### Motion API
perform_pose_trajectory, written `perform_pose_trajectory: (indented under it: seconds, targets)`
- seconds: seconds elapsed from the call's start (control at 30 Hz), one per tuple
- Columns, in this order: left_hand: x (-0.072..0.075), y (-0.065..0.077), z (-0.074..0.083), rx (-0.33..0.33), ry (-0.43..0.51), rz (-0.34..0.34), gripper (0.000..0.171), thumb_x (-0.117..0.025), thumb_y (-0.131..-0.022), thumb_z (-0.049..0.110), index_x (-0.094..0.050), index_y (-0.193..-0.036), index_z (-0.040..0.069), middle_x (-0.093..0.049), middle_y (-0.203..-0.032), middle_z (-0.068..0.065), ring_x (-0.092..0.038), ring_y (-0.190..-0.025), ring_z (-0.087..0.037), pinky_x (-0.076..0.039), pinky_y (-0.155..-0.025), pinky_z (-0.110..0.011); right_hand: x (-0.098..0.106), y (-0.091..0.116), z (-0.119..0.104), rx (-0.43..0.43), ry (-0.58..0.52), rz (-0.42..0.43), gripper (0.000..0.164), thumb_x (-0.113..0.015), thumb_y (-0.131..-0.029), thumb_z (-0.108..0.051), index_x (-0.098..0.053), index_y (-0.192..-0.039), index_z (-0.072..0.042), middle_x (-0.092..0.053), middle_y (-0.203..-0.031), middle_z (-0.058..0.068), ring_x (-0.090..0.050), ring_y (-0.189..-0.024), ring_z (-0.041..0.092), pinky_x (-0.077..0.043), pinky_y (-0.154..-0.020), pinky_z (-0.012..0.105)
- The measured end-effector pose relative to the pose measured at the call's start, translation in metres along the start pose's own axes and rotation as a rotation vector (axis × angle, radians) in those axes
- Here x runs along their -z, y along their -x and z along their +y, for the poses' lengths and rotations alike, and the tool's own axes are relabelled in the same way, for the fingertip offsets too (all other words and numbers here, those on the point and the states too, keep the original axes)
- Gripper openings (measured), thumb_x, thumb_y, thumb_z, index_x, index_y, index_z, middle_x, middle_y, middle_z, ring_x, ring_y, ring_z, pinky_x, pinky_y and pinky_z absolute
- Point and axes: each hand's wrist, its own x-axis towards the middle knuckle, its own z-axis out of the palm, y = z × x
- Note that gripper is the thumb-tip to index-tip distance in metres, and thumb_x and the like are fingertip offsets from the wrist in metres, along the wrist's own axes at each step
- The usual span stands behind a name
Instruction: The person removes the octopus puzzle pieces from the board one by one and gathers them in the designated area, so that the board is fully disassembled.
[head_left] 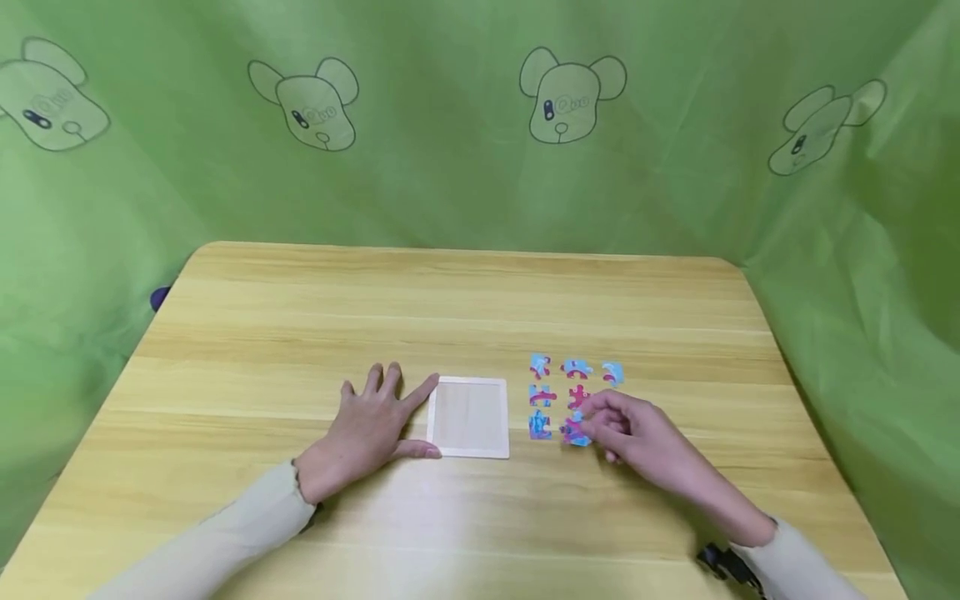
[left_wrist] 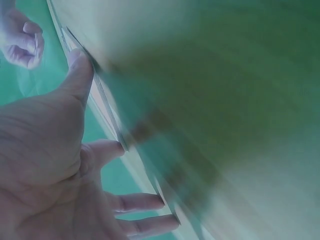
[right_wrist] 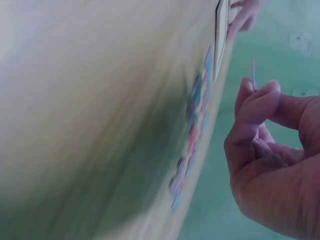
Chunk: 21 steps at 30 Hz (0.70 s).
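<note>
A square wooden puzzle tray (head_left: 472,453) with a pale rim lies on the table. My left hand (head_left: 365,429) lies spread at its left side, with the thumb and index finger touching the left corners. My right hand (head_left: 637,435) is over the right part of a group of puzzle pieces (head_left: 542,395), coloured blue, pink and purple. In the right wrist view, its thumb and fingers pinch a thin puzzle piece (right_wrist: 254,75), seen edge-on and off the table. The right fingers partly hide the pieces beneath them in the head view.
The wooden table (head_left: 300,317) extends around the tray and pieces. Green curtains (head_left: 450,183) with mouse-like drawings hang behind and at both sides. A dark strap (head_left: 727,567) is on the right wrist, and a small dark object (head_left: 159,297) shows past the left table edge.
</note>
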Motion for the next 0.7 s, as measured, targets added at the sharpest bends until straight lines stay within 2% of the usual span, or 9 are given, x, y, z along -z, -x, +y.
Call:
perform_pose_trajectory:
  seconds: [0.17, 0.3, 0.4, 0.57, 0.7]
  targets:
    - [0.002, 0.001, 0.000, -0.010, -0.023, 0.040, 0.098, -0.072, -0.084, 0.079, -0.059, -0.160, 0.019, -0.056, -0.125, -0.028, -0.058, -0.109, -0.047, -0.056, -0.067, -0.061, 0.020, 0.007, 0.010, -0.025, 0.024, 0.001, 0.024, -0.070, -0.106, -0.008, -0.065, -0.126, 0.005, -0.066, -0.091, 0.015, -0.063, -0.072, 0.021, -0.055, -0.062, 0.028]
    - [0.002, 0.003, 0.000, -0.008, -0.029, 0.041, 0.098, -0.072, -0.085, 0.079, -0.058, -0.161, 0.019, -0.056, -0.127, -0.030, -0.058, -0.111, -0.049, -0.057, -0.068, -0.064, 0.029, 0.010, 0.018, -0.050, 0.021, -0.004, 0.027, -0.068, -0.107, -0.007, -0.063, -0.130, 0.007, -0.066, -0.091, 0.014, -0.063, -0.074, 0.021, -0.055, -0.062, 0.028]
    - [0.002, 0.003, 0.000, -0.006, -0.016, 0.032, 0.098, -0.072, -0.085, 0.079, -0.057, -0.161, 0.019, -0.056, -0.129, -0.030, -0.058, -0.112, -0.049, -0.056, -0.069, -0.064, 0.033, 0.012, 0.024, -0.074, 0.042, -0.001, 0.026, -0.067, -0.108, -0.005, -0.063, -0.130, 0.008, -0.066, -0.090, 0.013, -0.063, -0.076, 0.022, -0.055, -0.062, 0.029]
    - [0.002, 0.004, 0.000, -0.006, -0.012, 0.023, 0.098, -0.072, -0.086, 0.078, -0.056, -0.162, 0.018, -0.055, -0.129, -0.030, -0.057, -0.113, -0.049, -0.056, -0.070, -0.065, 0.035, 0.012, 0.033, -0.085, 0.142, 0.019, 0.024, -0.066, -0.108, -0.006, -0.064, -0.127, 0.009, -0.065, -0.088, 0.008, -0.061, -0.074, 0.021, -0.053, -0.061, 0.028]
    - [0.002, 0.004, 0.000, -0.003, -0.017, 0.012, 0.099, -0.070, -0.086, 0.079, -0.055, -0.163, 0.019, -0.055, -0.129, -0.029, -0.057, -0.113, -0.048, -0.057, -0.071, -0.065, 0.035, 0.011, 0.036, -0.100, 0.160, 0.027, 0.023, -0.067, -0.108, -0.007, -0.065, -0.126, 0.008, -0.066, -0.088, 0.007, -0.060, -0.073, 0.021, -0.052, -0.060, 0.028]
